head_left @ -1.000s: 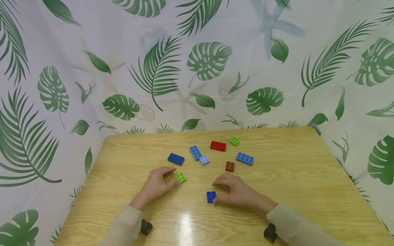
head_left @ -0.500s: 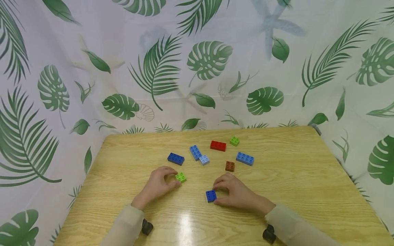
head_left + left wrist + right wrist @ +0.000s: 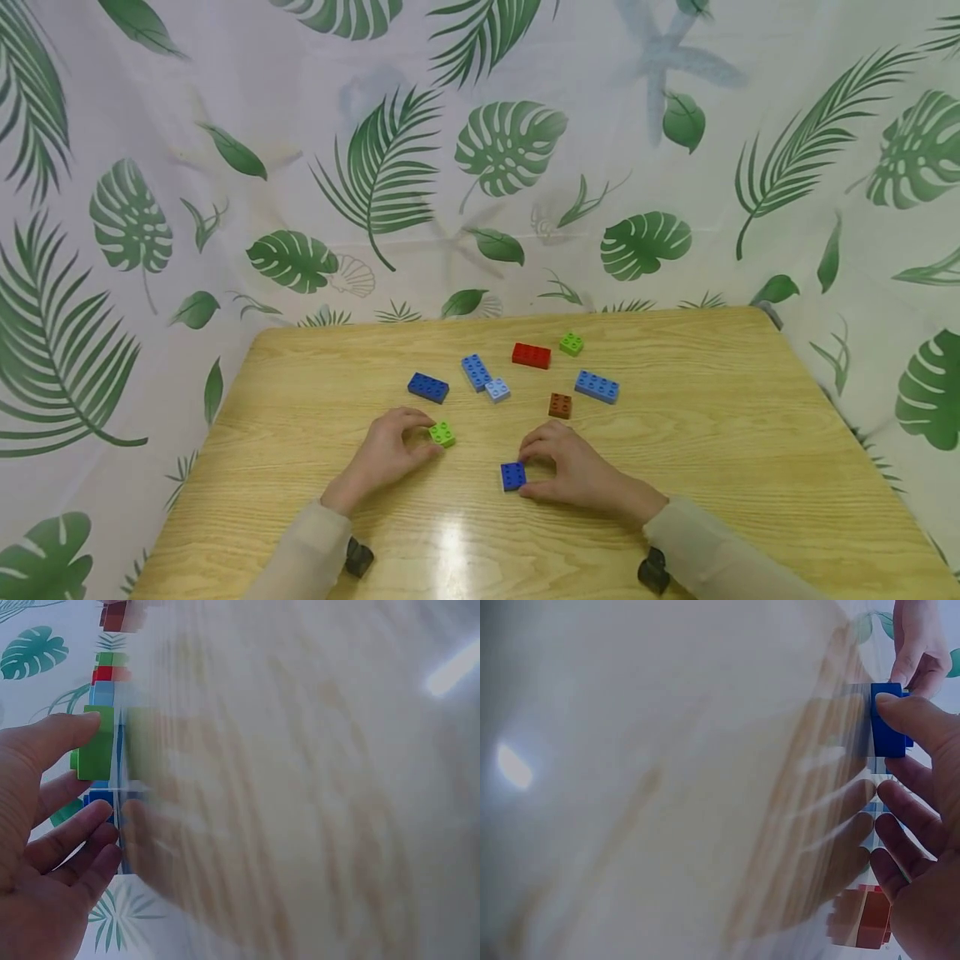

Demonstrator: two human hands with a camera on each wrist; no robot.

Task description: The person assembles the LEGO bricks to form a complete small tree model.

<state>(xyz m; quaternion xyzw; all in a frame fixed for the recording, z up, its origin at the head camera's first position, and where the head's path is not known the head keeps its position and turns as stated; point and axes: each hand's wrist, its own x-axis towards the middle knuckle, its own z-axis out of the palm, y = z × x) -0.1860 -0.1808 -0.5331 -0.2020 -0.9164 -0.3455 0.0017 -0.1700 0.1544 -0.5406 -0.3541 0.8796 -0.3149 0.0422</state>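
The left hand (image 3: 388, 454) pinches a lime green brick (image 3: 442, 434) at the middle of the table. In the left wrist view the thumb and index finger of that hand (image 3: 45, 825) lie on two sides of the green brick (image 3: 96, 744). To the right and nearer the front edge, the right hand (image 3: 577, 472) has its thumb and index finger on a blue brick (image 3: 513, 476). The right wrist view shows the right hand (image 3: 922, 810) pinching the blue brick (image 3: 887, 724), its other fingers loosely spread.
Behind the hands lie a dark blue brick (image 3: 428, 387), a mid-blue brick (image 3: 476, 372) beside a pale blue one (image 3: 497, 389), a red brick (image 3: 531, 356), another green brick (image 3: 572, 343), a blue brick (image 3: 597, 387) and a brown brick (image 3: 560, 406). A leaf-patterned cloth hangs behind the table.
The right index finger has come down to the blue brick, which has shifted slightly left and back. The left fingers have closed on the green brick, which stays almost in place.
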